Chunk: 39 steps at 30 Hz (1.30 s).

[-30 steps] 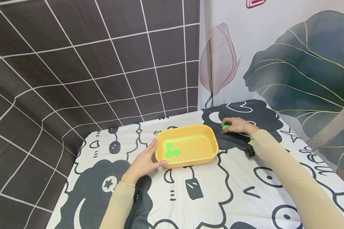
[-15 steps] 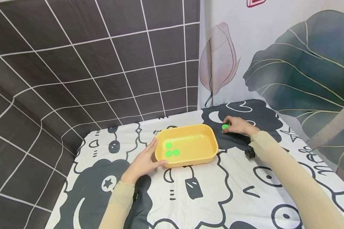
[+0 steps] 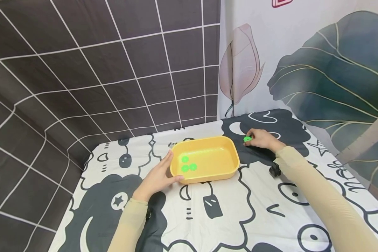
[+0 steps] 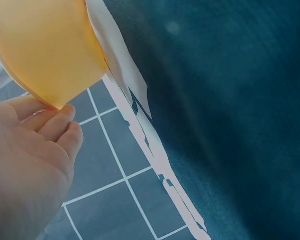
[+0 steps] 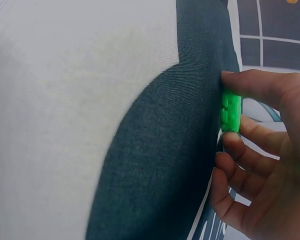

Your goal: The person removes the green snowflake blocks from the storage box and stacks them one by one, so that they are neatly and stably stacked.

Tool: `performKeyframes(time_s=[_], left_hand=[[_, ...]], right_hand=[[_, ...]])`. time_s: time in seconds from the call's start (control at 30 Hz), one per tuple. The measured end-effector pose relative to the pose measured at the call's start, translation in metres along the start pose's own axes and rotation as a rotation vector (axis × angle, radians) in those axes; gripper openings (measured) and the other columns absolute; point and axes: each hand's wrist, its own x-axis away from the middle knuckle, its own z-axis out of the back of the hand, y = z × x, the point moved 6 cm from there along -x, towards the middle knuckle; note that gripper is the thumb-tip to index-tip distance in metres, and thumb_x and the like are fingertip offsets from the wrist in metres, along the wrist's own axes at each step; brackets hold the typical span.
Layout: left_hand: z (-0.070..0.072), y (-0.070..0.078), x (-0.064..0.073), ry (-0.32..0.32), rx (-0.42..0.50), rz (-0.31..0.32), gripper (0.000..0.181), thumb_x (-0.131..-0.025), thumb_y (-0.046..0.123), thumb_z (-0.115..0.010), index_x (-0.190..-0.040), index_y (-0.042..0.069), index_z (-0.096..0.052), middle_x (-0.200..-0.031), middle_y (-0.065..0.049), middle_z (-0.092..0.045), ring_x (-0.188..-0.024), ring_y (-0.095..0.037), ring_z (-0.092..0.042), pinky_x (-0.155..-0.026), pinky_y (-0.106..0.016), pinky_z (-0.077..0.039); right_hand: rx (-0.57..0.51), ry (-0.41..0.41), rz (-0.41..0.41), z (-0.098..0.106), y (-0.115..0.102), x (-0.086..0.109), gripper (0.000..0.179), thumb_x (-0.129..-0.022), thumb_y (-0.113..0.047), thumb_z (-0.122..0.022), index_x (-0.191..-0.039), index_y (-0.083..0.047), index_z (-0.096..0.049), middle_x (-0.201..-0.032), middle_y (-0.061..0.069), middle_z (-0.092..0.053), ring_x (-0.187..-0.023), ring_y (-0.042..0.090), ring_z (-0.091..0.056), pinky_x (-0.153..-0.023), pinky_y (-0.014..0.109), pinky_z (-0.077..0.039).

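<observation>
A yellow rectangular tray (image 3: 214,160) lies on the printed cloth in the middle of the head view. My left hand (image 3: 155,179) grips its left end, thumb at the near corner and fingers along the outer side. In the left wrist view the curled fingertips touch the corner of the tray (image 4: 50,45). Three small round green pieces (image 3: 193,167) lie grouped in the tray's left part. Right of the tray, my right hand (image 3: 263,139) pinches another green piece (image 3: 247,139) at the cloth. Up close, that bumpy-edged green piece (image 5: 231,112) sits between thumb and fingers.
A white cloth (image 3: 233,210) with black cartoon prints covers the surface. Behind it hangs a dark curtain (image 3: 97,70) with white grid lines, and a flower-print curtain (image 3: 334,70) hangs at the right. A small black device (image 3: 274,169) is at the right wrist.
Both hands keep nearly the same place. The right fingers shift very slightly at the green piece, and the tray stays where it was.
</observation>
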Motion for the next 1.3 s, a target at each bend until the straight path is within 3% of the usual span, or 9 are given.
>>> performKeyframes(time_s=[1.3], left_hand=[[0.0008,0.0008,0.0012,-0.006,0.0,0.01,0.111,-0.081,0.074,-0.066,-0.161,0.012,-0.021,-0.167,0.0,-0.014,-0.151,-0.024,-0.023,-0.119,-0.047,-0.028]], right_hand=[[0.003,0.02,-0.002,-0.0009,0.0003,0.0012,0.052,-0.088,-0.031,-0.077,-0.119,0.007,-0.061,-0.095,0.015,-0.062,-0.084,0.028,-0.056,-0.074,0.04,-0.048]])
